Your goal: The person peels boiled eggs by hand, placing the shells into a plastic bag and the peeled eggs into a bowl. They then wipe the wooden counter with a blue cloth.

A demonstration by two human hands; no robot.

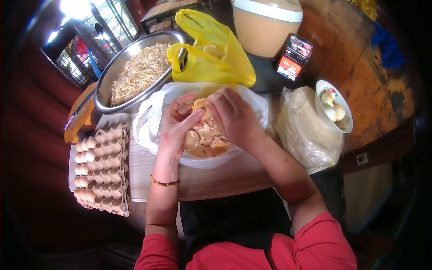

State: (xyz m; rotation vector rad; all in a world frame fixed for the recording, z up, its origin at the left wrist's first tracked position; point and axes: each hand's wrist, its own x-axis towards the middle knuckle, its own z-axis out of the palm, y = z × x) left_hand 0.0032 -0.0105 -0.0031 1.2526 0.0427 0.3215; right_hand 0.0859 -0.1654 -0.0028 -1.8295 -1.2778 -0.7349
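Over an open white plastic bag (pixel 148 118), both hands meet around a pale brown egg (pixel 201 108) whose shell looks partly broken. My left hand (pixel 182 118), with a beaded bracelet at its wrist, grips the egg from the left between thumb and fingers. The fingers of my right hand (pixel 231 112) are pinched together against the egg's right side; whether they hold a piece of shell is hidden. Below them, shell pieces (pixel 209 135) lie inside the bag, with a larger rounded shell (pixel 192 140) at the left.
An egg carton (pixel 105 168) stands left, its left side filled. Behind are a metal bowl (pixel 139 74) of thin strips, a yellow bag (pixel 211 63), a large container (pixel 265 27) and a phone (pixel 294 57). At right, a white bowl (pixel 346 123) rests on a clear plastic bag (pixel 306 130).
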